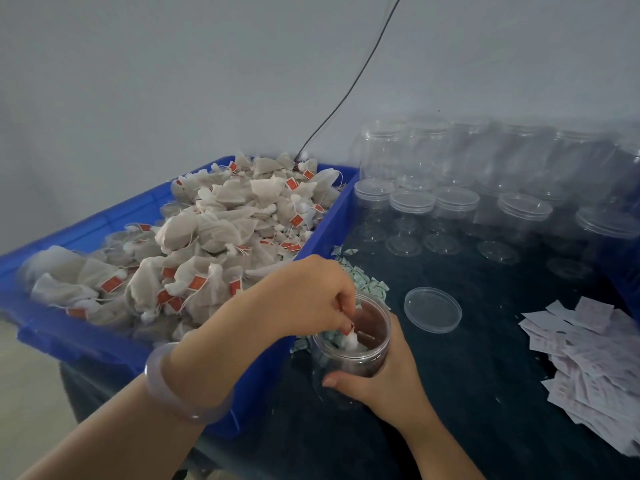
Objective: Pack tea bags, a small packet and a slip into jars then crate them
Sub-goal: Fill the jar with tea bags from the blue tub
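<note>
My right hand grips a clear plastic jar standing open on the dark table. Over the jar's mouth, my left hand pinches a tea bag by its top, and the bag hangs inside the jar. To the left, a blue crate holds a heap of tea bags with red tags. Small green-and-white packets lie scattered behind the jar. The jar's clear lid lies flat to its right. White paper slips are piled at the right edge.
Several empty clear jars and their lids stand in rows at the back right. A black cable runs up the grey wall. The corner of another blue crate shows at the far right.
</note>
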Demonstrator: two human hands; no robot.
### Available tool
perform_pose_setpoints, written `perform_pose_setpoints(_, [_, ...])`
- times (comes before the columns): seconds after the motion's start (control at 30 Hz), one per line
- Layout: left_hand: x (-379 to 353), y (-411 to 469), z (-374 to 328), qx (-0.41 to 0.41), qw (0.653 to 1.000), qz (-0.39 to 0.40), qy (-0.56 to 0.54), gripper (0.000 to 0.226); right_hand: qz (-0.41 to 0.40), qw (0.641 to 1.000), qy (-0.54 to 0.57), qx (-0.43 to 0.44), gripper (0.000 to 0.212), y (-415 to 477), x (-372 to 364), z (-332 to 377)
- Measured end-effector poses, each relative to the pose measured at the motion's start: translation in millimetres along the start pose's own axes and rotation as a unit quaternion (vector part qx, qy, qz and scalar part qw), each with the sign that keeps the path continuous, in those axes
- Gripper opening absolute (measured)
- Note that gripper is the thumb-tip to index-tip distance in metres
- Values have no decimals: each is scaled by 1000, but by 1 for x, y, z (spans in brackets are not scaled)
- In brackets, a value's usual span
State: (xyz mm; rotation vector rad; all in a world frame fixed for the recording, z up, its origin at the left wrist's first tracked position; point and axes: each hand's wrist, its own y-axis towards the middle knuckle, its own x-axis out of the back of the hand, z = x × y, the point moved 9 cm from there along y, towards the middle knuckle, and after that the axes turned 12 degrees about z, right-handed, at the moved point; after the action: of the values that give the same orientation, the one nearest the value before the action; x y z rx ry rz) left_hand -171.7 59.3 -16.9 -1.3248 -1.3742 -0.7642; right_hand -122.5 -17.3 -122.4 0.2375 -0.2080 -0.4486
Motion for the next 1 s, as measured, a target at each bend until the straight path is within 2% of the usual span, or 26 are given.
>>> perform_pose_setpoints(0.1, [10,-8,11,-12,999,-6,-39,19,1,1000,-5,6,96,0,-1,1])
perform_pose_setpoints(0.17, [30,-24,33,4,995,-66,-79,19,-3,1000,-8,8,94,0,0,0])
perform_pose_setpoints(0.23, [49,-44,64,50,984,-137,-104,20,-4,1000,-5,3,94,0,0,-2])
perform_pose_setpoints(0.27, [53,-52,80,80,981,-146,-96,20,-3,1000,-5,1,95,0,0,-3])
perform_pose_setpoints(0.33, [44,-61,106,148,984,-85,-56,25,-2,1000,-7,0,96,1,-1,-4])
perform_pose_setpoints(0.4, [28,-62,120,183,983,-9,-31,30,-3,1000,-10,2,96,2,-1,-4])
perform_pose_setpoints(0.47, [22,-60,124,183,983,-2,-25,27,-4,1000,-11,5,97,1,-1,-3])
perform_pose_setpoints(0.57, [26,-55,121,165,985,-39,-18,17,-5,1000,-14,5,98,1,-1,-3])
perform_pose_setpoints(0.63, [31,-54,119,149,987,-61,-25,20,-6,1000,-15,5,98,1,-1,-3])
perform_pose_setpoints(0.8, [45,-58,111,105,978,-125,-131,16,-5,1000,-16,1,101,1,0,-4])
perform_pose_setpoints(0.9, [53,-59,106,84,944,-183,-262,14,0,1000,-9,-5,105,1,-2,-6])
perform_pose_setpoints(1.0, [58,-57,89,-5,859,-209,-468,22,-1,1000,-17,-3,101,1,-1,-5])
